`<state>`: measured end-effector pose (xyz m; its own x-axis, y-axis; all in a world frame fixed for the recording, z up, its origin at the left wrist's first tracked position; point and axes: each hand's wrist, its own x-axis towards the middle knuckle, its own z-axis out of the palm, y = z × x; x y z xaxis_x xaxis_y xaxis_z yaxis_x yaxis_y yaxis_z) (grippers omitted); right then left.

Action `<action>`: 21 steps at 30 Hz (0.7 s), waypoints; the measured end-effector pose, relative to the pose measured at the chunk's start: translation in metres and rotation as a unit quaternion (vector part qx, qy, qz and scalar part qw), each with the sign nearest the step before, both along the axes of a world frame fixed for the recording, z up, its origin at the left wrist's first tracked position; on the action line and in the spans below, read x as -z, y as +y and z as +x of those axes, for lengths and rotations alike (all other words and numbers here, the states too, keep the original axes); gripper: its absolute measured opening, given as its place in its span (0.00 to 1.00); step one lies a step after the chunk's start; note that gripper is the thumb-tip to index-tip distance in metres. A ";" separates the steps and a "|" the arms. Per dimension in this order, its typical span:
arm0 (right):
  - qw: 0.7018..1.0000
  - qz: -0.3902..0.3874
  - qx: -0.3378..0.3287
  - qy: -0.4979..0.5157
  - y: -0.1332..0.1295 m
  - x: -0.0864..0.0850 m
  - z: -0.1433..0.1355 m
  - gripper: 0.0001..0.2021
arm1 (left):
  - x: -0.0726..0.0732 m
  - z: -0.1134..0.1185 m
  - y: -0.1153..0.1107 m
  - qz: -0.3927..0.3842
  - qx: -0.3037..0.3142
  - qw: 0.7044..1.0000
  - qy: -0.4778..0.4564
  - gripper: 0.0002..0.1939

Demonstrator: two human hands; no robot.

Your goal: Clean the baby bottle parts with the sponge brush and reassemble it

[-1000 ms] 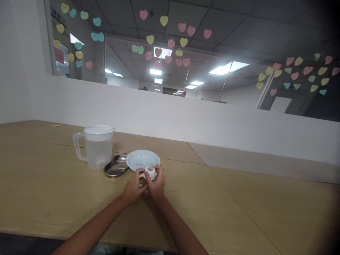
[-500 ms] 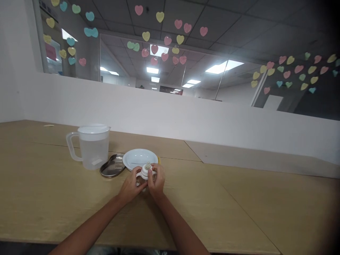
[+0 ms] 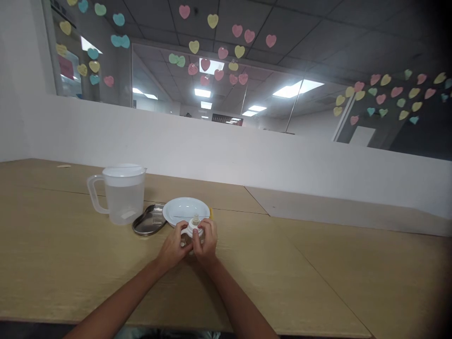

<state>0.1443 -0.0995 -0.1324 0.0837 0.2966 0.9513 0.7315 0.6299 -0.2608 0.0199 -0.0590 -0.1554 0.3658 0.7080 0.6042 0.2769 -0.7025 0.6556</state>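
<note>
A small bottle with a white collar (image 3: pixel 194 227) and a clear nipple-like tip stands upright between both hands, over the wooden table (image 3: pixel 268 282). My left hand (image 3: pixel 173 247) is wrapped round its left side, by a white handle. Around the right side of the collar and body, my right hand (image 3: pixel 207 242) has its fingers closed. Much of the bottle body is hidden by the fingers. Just behind it lies a white plate (image 3: pixel 185 207), with a thin line-like object across it.
A lidded clear pitcher (image 3: pixel 125 195) stands at the left. Beside it, a metal kidney-shaped tray (image 3: pixel 150 220) touches or nearly touches the plate. Something yellow (image 3: pixel 211 213) shows at the plate's right edge. A white wall (image 3: pixel 212 150) runs behind the table.
The fingers of my right hand have shifted slightly left round the bottle's collar, and its thumb sits lower and further left. My left hand keeps its grip.
</note>
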 end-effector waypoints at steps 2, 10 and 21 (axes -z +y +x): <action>1.000 0.005 0.004 -0.016 -0.001 -0.001 0.000 0.03 | -0.001 0.000 0.000 -0.001 0.008 1.000 0.000 0.22; 0.999 0.026 0.004 -0.037 -0.003 -0.001 0.000 0.05 | -0.009 0.001 -0.002 0.008 0.037 0.999 -0.013 0.25; 0.996 0.046 0.025 -0.065 -0.002 -0.002 0.000 0.05 | -0.011 -0.001 -0.002 0.020 0.056 0.998 -0.021 0.25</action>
<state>0.1438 -0.1020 -0.1303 -0.0300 0.2060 0.9781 0.7871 0.6080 -0.1039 0.0185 -0.0614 -0.1447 0.4152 0.6387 0.6479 0.1689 -0.7539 0.6349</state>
